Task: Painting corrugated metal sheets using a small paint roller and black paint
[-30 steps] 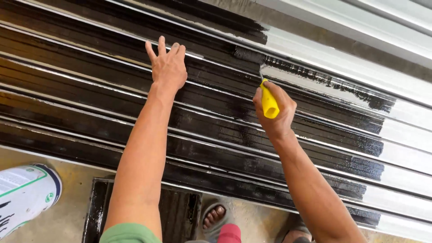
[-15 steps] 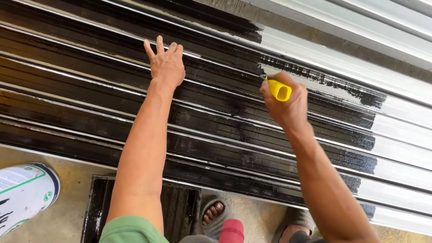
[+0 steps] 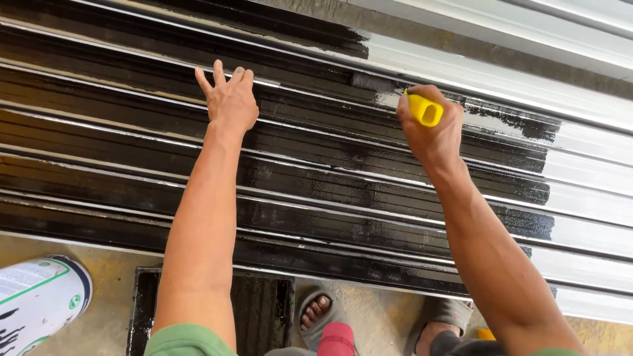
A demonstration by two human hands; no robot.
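Black wet paint now reaches further along the corrugated metal sheet (image 3: 330, 165), since your right hand (image 3: 432, 128), clamped on the yellow roller handle (image 3: 425, 110), has slid rightward toward bare metal, while your left hand (image 3: 229, 99) stays spread flat, bracing.

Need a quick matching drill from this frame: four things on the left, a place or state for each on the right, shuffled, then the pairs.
Things:
1. left hand
2. right hand
3. paint tray
4. paint can

Places or states:
A. black inside, on the floor below the sheet
B. white, at the bottom left corner
C. flat on the black-painted ribbed sheet
D. closed around a yellow roller handle

Pairs: 1-C, 2-D, 3-A, 4-B
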